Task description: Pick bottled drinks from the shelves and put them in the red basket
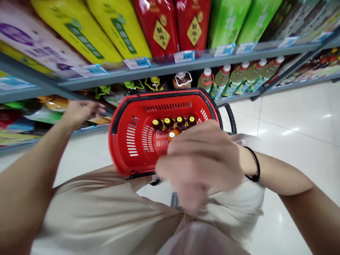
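Shop aisle, glossy tiled floor (292, 117), grey shelf (117, 75) across the top. Right hand (199, 163): motion-blurred, above the near right part of the basket, fingers bent; can't tell if they close on anything. Black band (256, 164) on that wrist. Left hand (86, 110): out beside the lower shelf, left of the basket, fingers curled; grip and contact unclear.

Basket (164, 97): red, slotted, black-trimmed, between shelf and legs (106, 209). Inside, a row of dark bottles (168, 124) with yellow caps along the far side, plus an orange-topped bottle (173, 135) in front. Right hand blocks the rest. Black handle (231, 118) sticks out on the right.

Beyond: white-capped bottles (235, 79) on the lower level; yellow packs (119, 32), red packs (159, 32), green packs (228, 24) above, price tags (184, 56) along the edge.
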The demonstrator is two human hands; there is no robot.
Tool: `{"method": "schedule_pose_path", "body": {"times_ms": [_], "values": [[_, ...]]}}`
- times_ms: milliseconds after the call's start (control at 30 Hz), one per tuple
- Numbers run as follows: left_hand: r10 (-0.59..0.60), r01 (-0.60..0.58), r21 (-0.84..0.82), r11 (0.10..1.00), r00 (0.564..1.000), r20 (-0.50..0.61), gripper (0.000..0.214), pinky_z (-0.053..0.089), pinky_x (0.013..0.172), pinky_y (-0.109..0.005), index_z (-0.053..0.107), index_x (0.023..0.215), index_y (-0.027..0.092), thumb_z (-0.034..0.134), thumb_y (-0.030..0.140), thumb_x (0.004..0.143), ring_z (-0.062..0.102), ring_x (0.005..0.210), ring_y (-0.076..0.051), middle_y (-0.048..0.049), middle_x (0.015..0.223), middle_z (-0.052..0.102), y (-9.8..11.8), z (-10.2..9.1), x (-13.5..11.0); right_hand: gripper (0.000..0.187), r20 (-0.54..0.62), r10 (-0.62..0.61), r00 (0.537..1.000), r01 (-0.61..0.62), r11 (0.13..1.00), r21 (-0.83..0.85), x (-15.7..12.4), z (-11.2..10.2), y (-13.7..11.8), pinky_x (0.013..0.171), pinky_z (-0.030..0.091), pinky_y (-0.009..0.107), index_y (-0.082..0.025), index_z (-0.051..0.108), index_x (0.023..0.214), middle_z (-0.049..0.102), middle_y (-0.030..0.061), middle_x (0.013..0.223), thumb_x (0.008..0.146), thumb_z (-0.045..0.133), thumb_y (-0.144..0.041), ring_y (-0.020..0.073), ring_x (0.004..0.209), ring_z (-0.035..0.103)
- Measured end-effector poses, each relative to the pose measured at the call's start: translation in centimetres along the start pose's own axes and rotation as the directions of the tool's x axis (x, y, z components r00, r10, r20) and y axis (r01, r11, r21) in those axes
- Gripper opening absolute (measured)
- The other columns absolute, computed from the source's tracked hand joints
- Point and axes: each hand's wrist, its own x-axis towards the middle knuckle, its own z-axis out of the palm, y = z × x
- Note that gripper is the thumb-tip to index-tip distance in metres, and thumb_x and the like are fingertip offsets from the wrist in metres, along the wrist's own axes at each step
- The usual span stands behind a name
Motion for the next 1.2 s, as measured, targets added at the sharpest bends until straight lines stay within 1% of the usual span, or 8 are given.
{"method": "schedule_pose_path", "body": {"times_ms": [100, 167, 233, 300, 467, 1000, 1100, 1200], "values": [[-0.206, 0.192, 0.120, 0.974, 0.971, 0.119, 0.021, 0.050, 0.083, -0.014, 0.073, 0.110, 0.011, 0.056, 0.023, 0.107, 0.069, 0.096, -0.010, -0.0005, 0.098, 0.080, -3.3, 0.0, -0.6, 0.024, -0.236, -0.120, 0.964, 0.133, 0.990, 0.042, 1.8, 1.6, 2.7, 0.075, 0.051, 0.011, -0.019, 0.076, 0.109, 0.073, -0.0078, 0.081, 0.112, 0.053, -0.024, 0.0000, 0.072, 0.067], [-0.374, 0.334, 0.180, 0.925, 0.880, 0.293, 0.020, 0.055, 0.078, -0.022, 0.072, 0.099, 0.009, 0.056, 0.018, 0.107, 0.073, 0.085, -0.015, -0.0051, 0.085, 0.078, -5.6, 0.8, -1.3, 0.017, -0.339, -0.174, 0.925, 0.196, 0.980, 0.033, 2.4, 2.2, 3.0, 0.069, 0.052, 0.013, -0.015, 0.075, 0.112, 0.073, -0.0065, 0.077, 0.109, 0.059, -0.017, 0.0015, 0.066, 0.067], [-0.493, 0.448, 0.207, 0.870, 0.757, 0.430, 0.031, 0.059, 0.075, -0.030, 0.070, 0.097, 0.009, 0.054, 0.031, 0.111, 0.075, 0.079, -0.018, -0.0105, 0.090, 0.078, -7.9, 1.6, -1.8, 0.012, -0.335, -0.249, 0.909, 0.267, 0.964, 0.009, 2.5, 2.5, 2.7, 0.068, 0.054, 0.017, -0.010, 0.074, 0.112, 0.073, -0.0038, 0.075, 0.105, 0.065, -0.014, 0.0038, 0.065, 0.068], [-0.509, 0.496, 0.170, 0.852, 0.706, 0.492, 0.037, 0.060, 0.074, -0.029, 0.068, 0.100, 0.009, 0.050, 0.038, 0.114, 0.074, 0.079, -0.016, -0.0104, 0.095, 0.077, -9.9, 2.2, -2.1, 0.012, -0.306, -0.330, 0.893, 0.339, 0.941, -0.025, 2.5, 2.6, 2.3, 0.069, 0.057, 0.020, -0.006, 0.073, 0.112, 0.074, -0.0005, 0.077, 0.102, 0.070, -0.010, 0.0063, 0.068, 0.070], [-0.441, 0.483, 0.040, 0.875, 0.757, 0.482, 0.037, 0.058, 0.074, -0.028, 0.065, 0.103, 0.011, 0.048, 0.042, 0.115, 0.071, 0.076, -0.014, -0.0062, 0.094, 0.075, -12.3, 2.3, -1.2, 0.013, -0.280, -0.498, 0.821, 0.475, 0.867, -0.148, 2.5, 2.9, 1.9, 0.064, 0.059, 0.026, -0.002, 0.073, 0.109, 0.074, 0.0020, 0.078, 0.096, 0.074, -0.003, 0.0087, 0.065, 0.065], [-0.405, 0.441, 0.053, 0.896, 0.762, 0.506, 0.040, 0.059, 0.077, -0.030, 0.066, 0.102, 0.011, 0.051, 0.046, 0.113, 0.071, 0.079, -0.015, -0.0072, 0.095, 0.075, -13.0, 3.1, 0.4, 0.017, -0.184, -0.486, 0.854, 0.506, 0.859, 0.077, 2.1, 3.0, 1.7, 0.060, 0.055, 0.034, 0.002, 0.065, 0.118, 0.071, 0.0077, 0.078, 0.103, 0.061, -0.005, 0.0172, 0.069, 0.067], [-0.398, 0.433, 0.053, 0.900, 0.764, 0.508, 0.041, 0.059, 0.075, -0.029, 0.066, 0.105, 0.011, 0.050, 0.048, 0.113, 0.071, 0.079, -0.015, -0.0077, 0.096, 0.074, -13.1, 3.2, 0.6, 0.007, -0.215, -0.490, 0.845, 0.510, 0.859, 0.047, 2.4, 3.1, 1.4, 0.059, 0.054, 0.032, -0.003, 0.066, 0.108, 0.069, 0.0057, 0.074, 0.104, 0.060, -0.004, 0.0154, 0.066, 0.066], [-0.396, 0.426, 0.060, 0.903, 0.768, 0.503, 0.041, 0.058, 0.072, -0.029, 0.066, 0.106, 0.011, 0.050, 0.048, 0.113, 0.071, 0.078, -0.015, -0.0079, 0.096, 0.074, -13.2, 3.3, 0.6, 0.014, -0.295, -0.499, 0.815, 0.529, 0.849, 0.023, 2.7, 3.7, 1.5, 0.052, 0.047, 0.031, -0.009, 0.063, 0.091, 0.062, 0.0017, 0.063, 0.100, 0.063, 0.002, 0.0137, 0.057, 0.058]]}}
